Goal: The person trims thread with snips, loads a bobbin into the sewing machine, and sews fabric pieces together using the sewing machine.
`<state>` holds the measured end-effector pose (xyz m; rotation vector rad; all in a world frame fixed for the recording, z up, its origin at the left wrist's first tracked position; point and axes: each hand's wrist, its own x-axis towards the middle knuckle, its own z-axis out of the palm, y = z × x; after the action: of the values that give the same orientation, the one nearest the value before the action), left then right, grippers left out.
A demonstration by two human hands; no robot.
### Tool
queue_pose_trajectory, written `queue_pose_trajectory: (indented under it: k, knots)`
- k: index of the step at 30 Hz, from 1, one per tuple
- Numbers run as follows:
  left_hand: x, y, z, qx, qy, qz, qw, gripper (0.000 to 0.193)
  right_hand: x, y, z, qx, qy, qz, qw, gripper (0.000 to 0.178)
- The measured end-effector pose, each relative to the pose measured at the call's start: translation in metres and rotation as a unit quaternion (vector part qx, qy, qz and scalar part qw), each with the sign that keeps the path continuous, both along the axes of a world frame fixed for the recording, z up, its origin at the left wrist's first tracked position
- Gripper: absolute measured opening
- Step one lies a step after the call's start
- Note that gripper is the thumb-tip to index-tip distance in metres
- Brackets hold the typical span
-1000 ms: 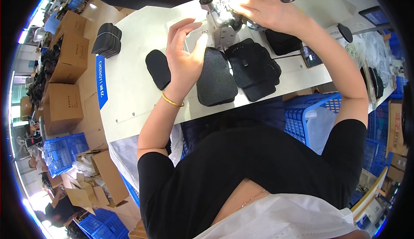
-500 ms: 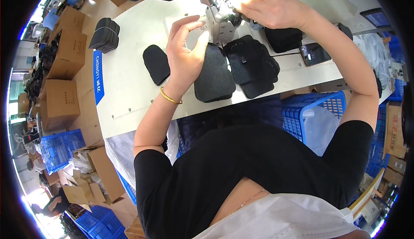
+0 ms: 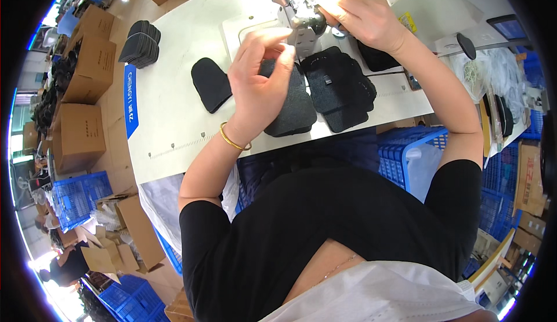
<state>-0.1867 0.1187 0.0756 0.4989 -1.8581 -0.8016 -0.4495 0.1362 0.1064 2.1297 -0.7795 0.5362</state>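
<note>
My left hand [image 3: 261, 72] is raised above the white table [image 3: 168, 119], thumb and fingertips pinched together just left of the sewing machine's needle area [image 3: 299, 17]; nothing shows between the fingers. A gold bangle [image 3: 232, 142] sits on that wrist. My right hand [image 3: 365, 17] rests against the right side of the machine head, fingers curled toward the needle; what they grip is hidden. Below my left hand lies a black padded fabric piece [image 3: 296, 110]. Beside it on the right is an overlapping pile of black pieces [image 3: 339, 87].
A single black piece [image 3: 210, 84] lies to the left, and a stack of black pieces [image 3: 141, 42] sits at the table's far left corner. Cardboard boxes [image 3: 81, 130] stand left of the table. A blue plastic crate [image 3: 406, 148] sits under its right end.
My left hand's fingers have closed from loosely spread into a pinch near the needle. My right hand stays at the machine head.
</note>
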Motion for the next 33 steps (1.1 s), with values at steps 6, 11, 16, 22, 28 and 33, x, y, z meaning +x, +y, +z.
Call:
queue_pose_trajectory:
  k: [6,11,16,22,28,33]
  knots:
    - [-0.012,0.005,0.001,0.017,0.035,-0.038,0.999,0.021,0.005,0.000,0.026,0.073,-0.046,0.032,0.996,0.032]
    - [-0.013,0.001,-0.003,-0.001,0.024,-0.027,0.999,0.021,0.009,0.005,0.045,0.204,0.089,-0.108,0.969,0.036]
    - [-0.006,-0.001,0.001,0.000,0.041,-0.019,0.999,0.022,0.001,-0.004,0.028,0.141,0.117,-0.106,0.977,0.029]
    - [-0.011,0.003,-0.016,-0.030,0.066,0.000,0.997,0.017,-0.009,0.005,0.026,0.195,0.123,-0.216,0.949,0.038]
    - [-0.005,0.010,-0.021,-0.008,0.089,0.006,0.996,0.012,-0.051,-0.016,-0.007,0.169,0.110,-0.204,0.958,0.030]
    - [-0.003,0.013,-0.020,0.021,0.078,0.004,0.997,0.010,-0.063,-0.025,-0.005,0.091,0.094,-0.047,0.990,0.031]
